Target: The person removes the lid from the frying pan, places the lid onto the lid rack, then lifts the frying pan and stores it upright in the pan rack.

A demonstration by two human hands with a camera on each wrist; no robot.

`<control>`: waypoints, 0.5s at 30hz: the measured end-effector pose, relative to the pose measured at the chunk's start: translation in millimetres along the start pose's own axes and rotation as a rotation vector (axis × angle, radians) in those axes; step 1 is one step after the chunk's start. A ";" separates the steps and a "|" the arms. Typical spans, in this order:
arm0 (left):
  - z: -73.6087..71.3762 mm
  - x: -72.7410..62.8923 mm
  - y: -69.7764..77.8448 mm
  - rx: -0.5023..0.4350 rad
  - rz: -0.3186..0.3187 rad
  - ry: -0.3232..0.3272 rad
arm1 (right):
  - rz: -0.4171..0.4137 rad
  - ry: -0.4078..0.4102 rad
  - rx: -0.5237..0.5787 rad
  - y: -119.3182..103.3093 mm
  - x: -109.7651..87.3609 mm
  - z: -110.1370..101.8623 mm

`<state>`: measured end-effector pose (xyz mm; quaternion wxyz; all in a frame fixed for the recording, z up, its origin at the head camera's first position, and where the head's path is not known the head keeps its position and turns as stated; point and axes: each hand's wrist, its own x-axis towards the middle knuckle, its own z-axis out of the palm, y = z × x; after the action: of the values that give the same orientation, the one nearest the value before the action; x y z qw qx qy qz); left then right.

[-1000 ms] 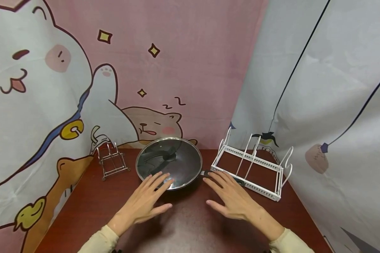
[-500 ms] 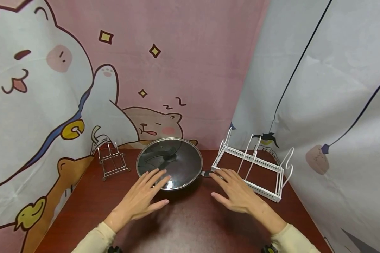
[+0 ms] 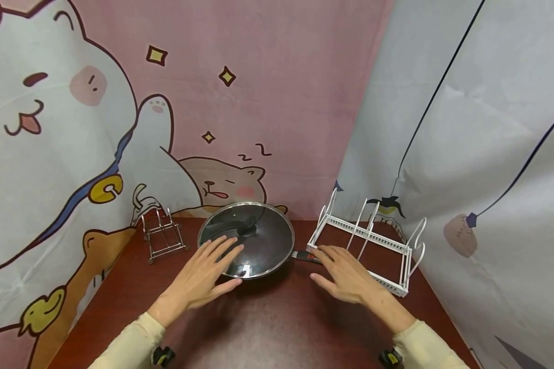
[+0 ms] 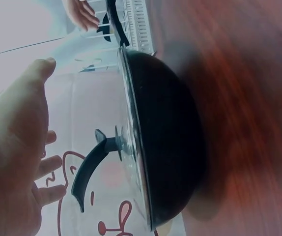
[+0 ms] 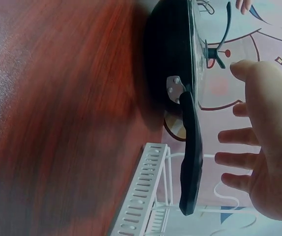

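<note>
A black wok (image 4: 168, 132) with a long black handle (image 5: 191, 157) sits on the table, covered by a glass lid (image 3: 270, 230). On the lid stands a curved black lid handle (image 4: 88, 169). My left hand (image 3: 202, 274) hovers over the lid's near-left edge, fingers spread and holding nothing. Above the wok's handle is my right hand (image 3: 348, 274), its fingers loosely extended; the right wrist view shows a gap between them. In the head view this hand hides the handle's far end.
To the right lies a white wire rack (image 5: 146, 182) with upright dividers, partly behind the right hand and beside the wok's handle. A small metal rack (image 3: 167, 251) stands at the left. A printed cloth (image 3: 295, 102) hangs behind the red-brown table (image 3: 277, 328).
Both hands have drifted slightly apart, the left one leftward and the right one rightward. More of the wok's handle shows. The wok and racks stay put.
</note>
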<state>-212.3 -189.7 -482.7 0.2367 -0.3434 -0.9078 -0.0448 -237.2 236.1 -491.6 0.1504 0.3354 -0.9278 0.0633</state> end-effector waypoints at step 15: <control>-6.2 16.6 -21.6 -0.022 -0.077 -0.015 | 0.100 -0.082 0.051 13.2 3.1 5.5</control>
<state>-234.5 -197.7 -467.9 0.2244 -0.3113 -0.9214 -0.0614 -249.2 243.2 -496.0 0.1004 0.2946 -0.9469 0.0804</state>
